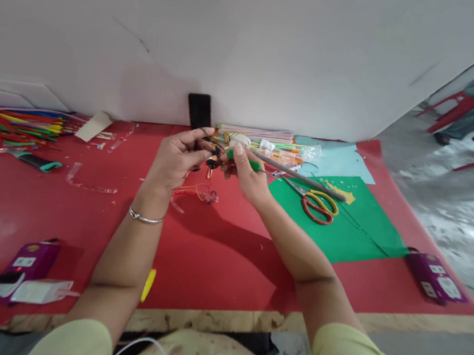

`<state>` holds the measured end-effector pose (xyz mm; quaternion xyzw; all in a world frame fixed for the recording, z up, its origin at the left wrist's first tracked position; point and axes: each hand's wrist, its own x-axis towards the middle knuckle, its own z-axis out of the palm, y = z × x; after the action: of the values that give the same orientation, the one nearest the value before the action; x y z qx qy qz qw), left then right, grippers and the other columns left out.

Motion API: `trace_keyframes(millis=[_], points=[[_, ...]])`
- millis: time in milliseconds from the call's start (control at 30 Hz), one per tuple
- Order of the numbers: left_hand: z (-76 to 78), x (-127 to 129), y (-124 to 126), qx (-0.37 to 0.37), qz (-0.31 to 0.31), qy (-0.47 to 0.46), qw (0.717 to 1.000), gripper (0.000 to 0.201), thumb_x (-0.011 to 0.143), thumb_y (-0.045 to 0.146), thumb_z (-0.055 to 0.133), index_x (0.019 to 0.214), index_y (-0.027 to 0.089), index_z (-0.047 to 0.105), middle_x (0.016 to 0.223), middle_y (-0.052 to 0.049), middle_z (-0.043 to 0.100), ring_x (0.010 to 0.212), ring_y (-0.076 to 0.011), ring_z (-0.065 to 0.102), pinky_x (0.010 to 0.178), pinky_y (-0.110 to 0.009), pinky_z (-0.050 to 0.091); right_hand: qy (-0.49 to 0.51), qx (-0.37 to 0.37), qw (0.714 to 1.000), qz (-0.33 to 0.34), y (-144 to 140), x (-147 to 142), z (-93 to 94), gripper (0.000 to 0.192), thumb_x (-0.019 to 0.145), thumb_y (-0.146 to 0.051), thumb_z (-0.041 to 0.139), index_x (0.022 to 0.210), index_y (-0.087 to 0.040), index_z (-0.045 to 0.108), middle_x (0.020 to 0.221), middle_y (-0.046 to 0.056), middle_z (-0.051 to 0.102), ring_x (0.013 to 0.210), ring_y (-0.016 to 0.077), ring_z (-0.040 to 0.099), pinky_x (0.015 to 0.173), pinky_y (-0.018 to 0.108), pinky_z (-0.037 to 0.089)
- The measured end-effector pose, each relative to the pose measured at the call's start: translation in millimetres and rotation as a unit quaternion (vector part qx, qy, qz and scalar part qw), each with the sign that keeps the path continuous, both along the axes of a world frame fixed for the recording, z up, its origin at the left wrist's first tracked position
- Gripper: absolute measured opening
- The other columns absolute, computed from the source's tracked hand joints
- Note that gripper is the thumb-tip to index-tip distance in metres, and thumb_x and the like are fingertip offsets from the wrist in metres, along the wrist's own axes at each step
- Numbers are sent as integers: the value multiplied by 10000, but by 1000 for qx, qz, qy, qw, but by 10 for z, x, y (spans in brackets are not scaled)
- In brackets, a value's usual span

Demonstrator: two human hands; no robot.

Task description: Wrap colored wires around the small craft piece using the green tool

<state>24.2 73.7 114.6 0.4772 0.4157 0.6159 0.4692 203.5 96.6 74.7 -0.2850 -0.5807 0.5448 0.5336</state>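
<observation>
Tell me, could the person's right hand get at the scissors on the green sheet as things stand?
Probably yes. The scissors lie open to view on the green sheet, just beside the right hand, with nothing lying between them. But that hand already grips a green-handled tool, so it would likely need to free its fingers first.

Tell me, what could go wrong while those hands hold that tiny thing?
The left hand and right hand pinch a small dark-and-orange piece above the red table cover; it might slip and drop. The thin red and orange wires below could tangle. The red-and-yellow-handled scissors lie close to the right arm, which might bump them.
</observation>
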Motion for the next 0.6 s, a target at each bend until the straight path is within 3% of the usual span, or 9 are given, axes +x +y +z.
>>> trace_keyframes(millis=[267,367,533,600], points=[[5,-21,-16,7,-25,-12,1000,400,646,233,1029,1031,235,920,722,6,705,533,-65,490,473,-214,345,-44,46,998,12,-16,96,80,683,970,-870,644,846,-205,741,764,11,708,646,115,646,598,254,551],[7,-40,-27,1,-50,-24,998,396,628,208,1039,1004,229,919,717,0,711,533,-59,483,469,-206,326,-42,57,996,52,-27,137,117,666,991,-836,652,841,-193,745,786,21,710,674,120,654,615,256,557],[-23,-67,31,-66,-57,-102,991,378,609,179,1035,957,207,889,647,26,671,458,-40,430,411,-180,242,8,49,995,88,10,99,76,592,781,-670,977,1061,-207,739,898,9,729,765,137,667,670,263,588],[-32,-74,64,-93,-55,-125,986,384,597,136,1020,944,197,870,607,47,629,449,-40,430,405,-168,238,-7,34,996,88,69,92,33,564,773,-613,998,1055,-199,738,853,3,730,739,141,661,646,264,572]])
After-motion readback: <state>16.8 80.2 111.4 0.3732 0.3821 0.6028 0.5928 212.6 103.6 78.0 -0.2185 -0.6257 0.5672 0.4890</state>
